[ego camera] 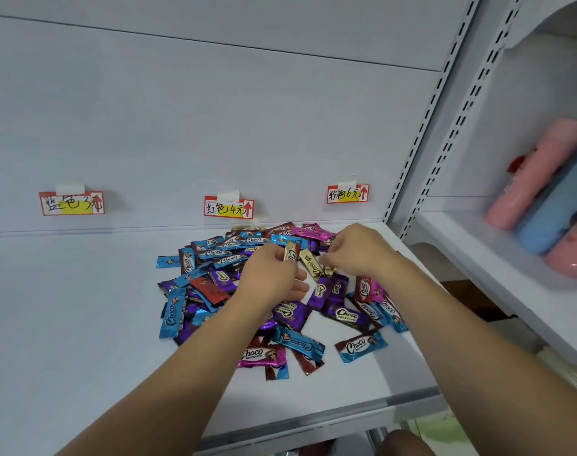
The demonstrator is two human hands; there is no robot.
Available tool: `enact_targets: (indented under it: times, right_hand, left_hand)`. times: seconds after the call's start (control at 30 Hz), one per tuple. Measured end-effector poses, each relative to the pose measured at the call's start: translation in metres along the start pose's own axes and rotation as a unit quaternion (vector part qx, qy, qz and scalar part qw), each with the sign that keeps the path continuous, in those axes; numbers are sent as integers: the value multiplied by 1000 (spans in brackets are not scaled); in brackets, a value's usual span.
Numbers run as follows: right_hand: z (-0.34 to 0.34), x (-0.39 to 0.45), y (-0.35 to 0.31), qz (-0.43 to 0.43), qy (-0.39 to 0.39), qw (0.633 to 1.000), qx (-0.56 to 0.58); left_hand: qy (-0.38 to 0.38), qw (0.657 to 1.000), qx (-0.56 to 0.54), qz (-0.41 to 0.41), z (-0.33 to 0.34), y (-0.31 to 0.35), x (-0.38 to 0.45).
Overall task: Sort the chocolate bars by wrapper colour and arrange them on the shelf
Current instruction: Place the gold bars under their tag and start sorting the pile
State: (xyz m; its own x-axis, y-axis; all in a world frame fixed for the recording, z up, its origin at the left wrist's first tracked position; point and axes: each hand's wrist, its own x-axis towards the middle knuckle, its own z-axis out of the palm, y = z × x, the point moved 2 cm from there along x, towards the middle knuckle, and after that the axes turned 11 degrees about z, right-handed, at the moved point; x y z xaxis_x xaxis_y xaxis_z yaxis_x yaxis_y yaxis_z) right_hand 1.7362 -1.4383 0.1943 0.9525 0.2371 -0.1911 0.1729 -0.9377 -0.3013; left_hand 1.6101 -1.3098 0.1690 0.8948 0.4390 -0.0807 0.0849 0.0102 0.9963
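Observation:
A mixed pile of Choco bars [234, 281] in blue, purple, red, pink and gold wrappers lies on the white shelf [66, 307], right of the middle. My left hand [267, 278] is over the pile and pinches a gold bar [291, 252] at its fingertips. My right hand [359, 250] reaches in from the right with curled fingers, pinching the end of another gold bar [313, 267] that lies between the two hands.
Three handwritten price labels are taped to the back panel: a left label [71, 203], a middle label [228, 208] and a right label [347, 193]. On the neighbouring shelf at the right lie pink and blue rolls [543, 195]. A slotted upright [422, 126] divides the two bays.

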Motion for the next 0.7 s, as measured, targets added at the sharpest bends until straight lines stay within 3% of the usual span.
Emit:
enact_targets:
  times: [0.2,0.3,0.37,0.43,0.5,0.57,0.7]
  right_hand:
    - [21,4,-15,-11,-22,1000,-17]
    - [6,-3,-16,-20,-9,991,131]
    - [-3,-14,-22,-42,-46,967,246]
    - [-5,-25,-31,-75,-95,953,277]
    - [-2,-29,-35,-92,-109,954,262]
    - [1,-20,-29,-74,-73,965,240]
    - [9,2,-3,19,74,997,-14]
  left_hand:
    - [9,1000,-8,-4,-12,1,4]
    - [15,999,-38,-8,-17,3,9]
    - [16,998,-57,-8,-17,5,10]
    - [10,998,-64,5,-14,5,12]
    - [27,998,-60,20,-12,7,14]
    - [49,997,-60,27,-14,5,17]
    - [64,996,-61,2,-24,3,18]
